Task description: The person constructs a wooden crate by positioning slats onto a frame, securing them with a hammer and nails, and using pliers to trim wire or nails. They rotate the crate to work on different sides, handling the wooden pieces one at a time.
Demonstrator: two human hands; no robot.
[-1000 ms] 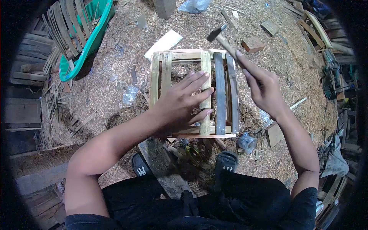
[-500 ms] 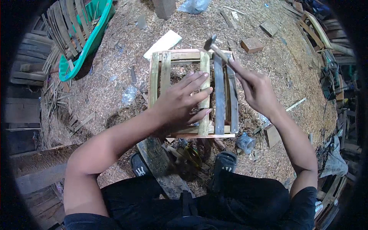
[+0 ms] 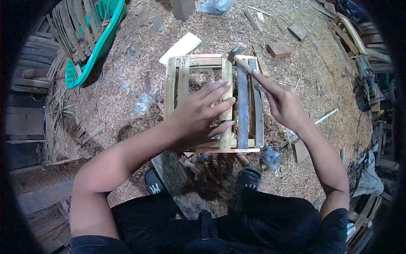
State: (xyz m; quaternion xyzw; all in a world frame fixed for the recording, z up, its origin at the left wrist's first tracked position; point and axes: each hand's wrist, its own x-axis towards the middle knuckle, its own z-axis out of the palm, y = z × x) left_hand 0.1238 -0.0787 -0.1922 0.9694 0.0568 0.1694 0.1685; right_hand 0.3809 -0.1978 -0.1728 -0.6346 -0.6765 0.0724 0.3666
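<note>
A slatted wooden crate (image 3: 177,80) lies on the sawdust ground in front of me. My left hand (image 3: 201,114) presses flat on its middle slat (image 3: 227,72), fingers spread. My right hand (image 3: 284,103) grips the wooden handle of a hammer (image 3: 239,58). The hammer head rests at the far end of the crate, by the top of the middle slat and the dark slat (image 3: 242,101) beside it.
A green plastic tub (image 3: 99,46) with wood strips stands at the far left. A pale board (image 3: 181,47) lies beyond the crate, wood blocks (image 3: 278,49) at the far right. My sandalled feet (image 3: 249,175) and a plank (image 3: 175,178) are below the crate. Crate frames stack at right.
The hammer has swung down from a raised position onto the far end of the crate. My left hand has stayed on the middle slat.
</note>
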